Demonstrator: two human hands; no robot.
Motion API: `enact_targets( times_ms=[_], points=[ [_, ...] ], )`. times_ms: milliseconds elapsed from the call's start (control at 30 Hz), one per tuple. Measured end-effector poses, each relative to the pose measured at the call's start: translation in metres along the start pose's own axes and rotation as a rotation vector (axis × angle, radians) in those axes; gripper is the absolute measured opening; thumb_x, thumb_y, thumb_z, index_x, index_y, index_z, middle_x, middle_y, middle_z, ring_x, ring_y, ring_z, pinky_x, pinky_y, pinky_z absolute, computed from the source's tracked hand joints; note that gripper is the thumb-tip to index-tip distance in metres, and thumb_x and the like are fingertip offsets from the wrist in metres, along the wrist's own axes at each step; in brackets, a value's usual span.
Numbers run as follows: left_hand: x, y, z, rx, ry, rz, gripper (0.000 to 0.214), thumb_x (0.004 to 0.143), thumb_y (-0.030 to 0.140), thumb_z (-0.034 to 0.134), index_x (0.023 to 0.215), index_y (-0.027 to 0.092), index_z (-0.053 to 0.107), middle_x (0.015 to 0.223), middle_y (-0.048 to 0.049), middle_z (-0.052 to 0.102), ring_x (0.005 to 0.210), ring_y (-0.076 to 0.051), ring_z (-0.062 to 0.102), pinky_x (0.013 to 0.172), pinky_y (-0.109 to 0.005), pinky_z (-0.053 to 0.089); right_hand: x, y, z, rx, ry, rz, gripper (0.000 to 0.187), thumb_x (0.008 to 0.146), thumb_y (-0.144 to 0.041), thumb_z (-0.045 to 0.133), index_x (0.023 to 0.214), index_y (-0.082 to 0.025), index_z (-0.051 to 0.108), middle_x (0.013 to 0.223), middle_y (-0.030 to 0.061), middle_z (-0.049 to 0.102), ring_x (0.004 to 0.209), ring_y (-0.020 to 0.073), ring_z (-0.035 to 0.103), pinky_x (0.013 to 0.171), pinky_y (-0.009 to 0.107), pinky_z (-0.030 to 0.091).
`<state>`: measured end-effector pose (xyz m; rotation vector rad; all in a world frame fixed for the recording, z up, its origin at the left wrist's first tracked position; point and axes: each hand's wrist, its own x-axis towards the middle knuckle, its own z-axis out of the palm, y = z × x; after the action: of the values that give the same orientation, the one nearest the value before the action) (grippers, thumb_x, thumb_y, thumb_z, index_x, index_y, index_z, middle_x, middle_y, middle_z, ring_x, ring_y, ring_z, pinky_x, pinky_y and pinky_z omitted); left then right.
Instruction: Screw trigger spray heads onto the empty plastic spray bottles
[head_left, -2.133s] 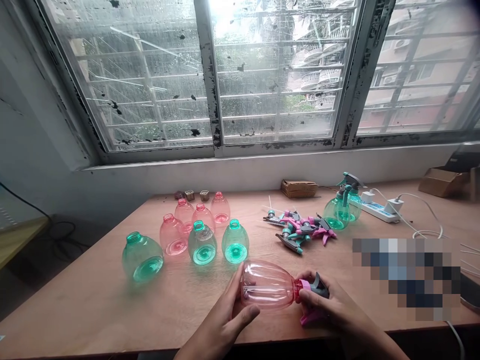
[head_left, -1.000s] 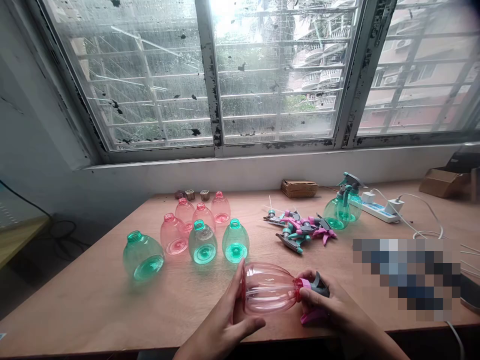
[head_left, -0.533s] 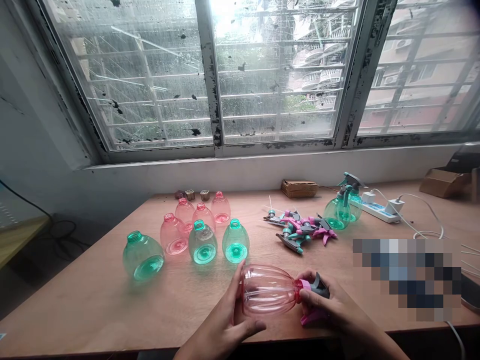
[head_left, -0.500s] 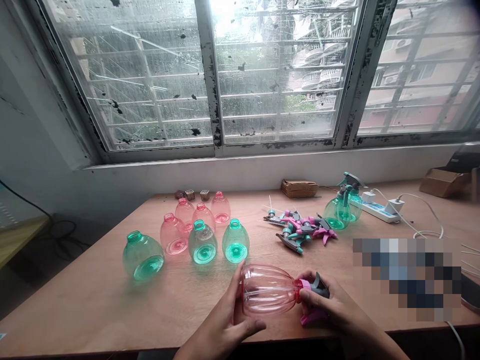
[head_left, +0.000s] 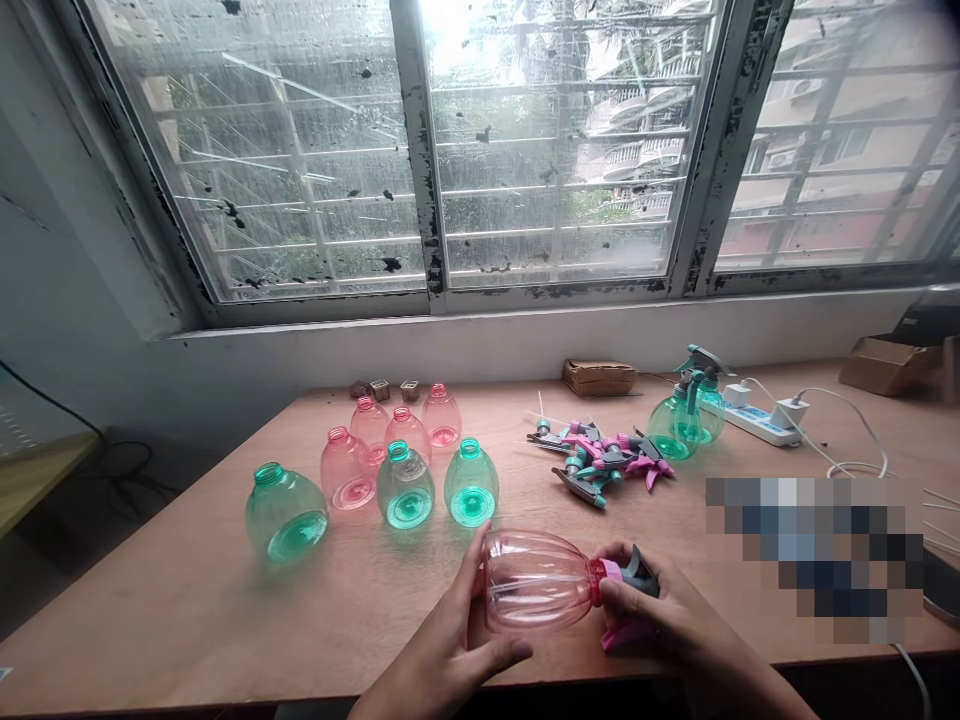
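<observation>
A clear pink bottle (head_left: 534, 590) lies on its side near the table's front edge. My left hand (head_left: 461, 640) cups its base, fingers and thumb wrapped around it. My right hand (head_left: 660, 615) is closed on the pink and grey spray head (head_left: 626, 580) sitting at the bottle's neck. Beyond my hands stand several empty pink bottles (head_left: 346, 470) and green bottles (head_left: 471, 485) without heads. A pile of loose spray heads (head_left: 600, 458) lies to the right of them.
Two finished green spray bottles (head_left: 679, 420) stand at the back right beside a white power strip (head_left: 757, 418) with cables. A brown packet (head_left: 598, 376) and small cubes (head_left: 394, 389) lie near the window wall. A cardboard box (head_left: 885, 362) sits far right on the wooden table (head_left: 187, 600).
The pink bottle has turned slightly between my hands and my left thumb has shifted along its underside. Both hands stay in the same spot.
</observation>
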<state>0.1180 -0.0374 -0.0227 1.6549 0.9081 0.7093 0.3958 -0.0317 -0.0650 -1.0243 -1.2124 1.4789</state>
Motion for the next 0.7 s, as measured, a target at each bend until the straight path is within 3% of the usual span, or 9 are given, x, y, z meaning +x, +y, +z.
enact_targets(
  times_ms=[300, 700],
  points=[
    [0.001, -0.006, -0.004, 0.076, 0.025, -0.012, 0.107, 0.086, 0.035, 0.078, 0.163, 0.029, 0.004, 0.172, -0.0039, 0.010, 0.158, -0.029, 0.000, 0.129, -0.042, 0.007, -0.001, -0.001, 0.002, 0.001, 0.023, 0.016, 0.047, 0.075, -0.054, 0.085, 0.095, -0.017, 0.065, 0.065, -0.0013, 0.068, 0.060, 0.0178, 0.064, 0.058, 0.031, 0.060],
    [0.001, -0.011, -0.004, 0.129, 0.021, -0.008, 0.107, 0.088, 0.033, 0.076, 0.163, 0.027, 0.000, 0.172, -0.0047, 0.013, 0.158, -0.029, 0.002, 0.129, -0.041, 0.008, 0.000, 0.000, 0.000, -0.021, 0.008, 0.008, 0.046, 0.076, -0.055, 0.084, 0.095, -0.017, 0.065, 0.067, -0.0005, 0.068, 0.062, 0.0177, 0.064, 0.059, 0.032, 0.062]
  ],
)
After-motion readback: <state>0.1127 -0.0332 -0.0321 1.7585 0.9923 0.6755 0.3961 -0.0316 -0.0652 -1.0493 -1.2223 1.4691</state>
